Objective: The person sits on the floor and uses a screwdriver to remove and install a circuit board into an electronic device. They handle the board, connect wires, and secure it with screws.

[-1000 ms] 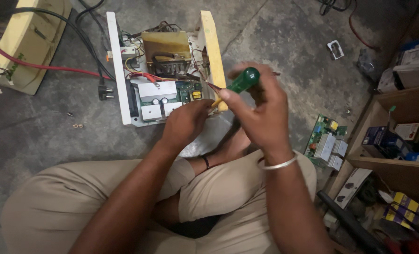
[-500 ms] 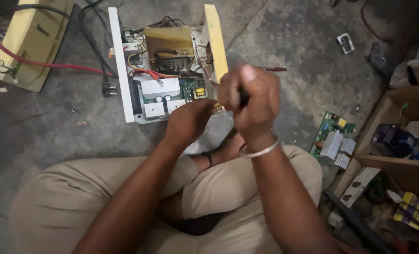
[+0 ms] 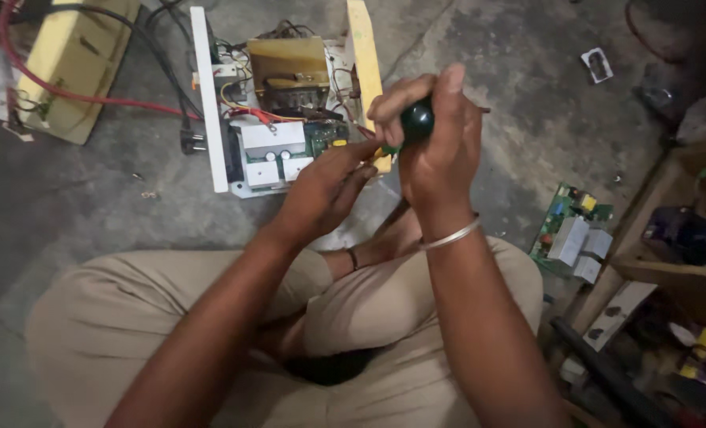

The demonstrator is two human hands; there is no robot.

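Grey concrete floor [image 3: 527,95] of a cluttered workshop: a seated person in beige trousers works over an opened unit [image 3: 281,103], its transformer and circuit board exposed between white and yellow side panels. The right hand [image 3: 432,143] is clenched around a green-handled screwdriver [image 3: 416,120], held at the unit's yellow panel. The left hand [image 3: 321,190] pinches at the tool's tip, fingers together. A loose green board [image 3: 571,230] lies to the right beside wooden shelves [image 3: 686,261]; a yellow box [image 3: 75,63] with red cable sits at left.

Green-handled screwdriver [image 3: 415,120] against opened inverter [image 3: 289,103]
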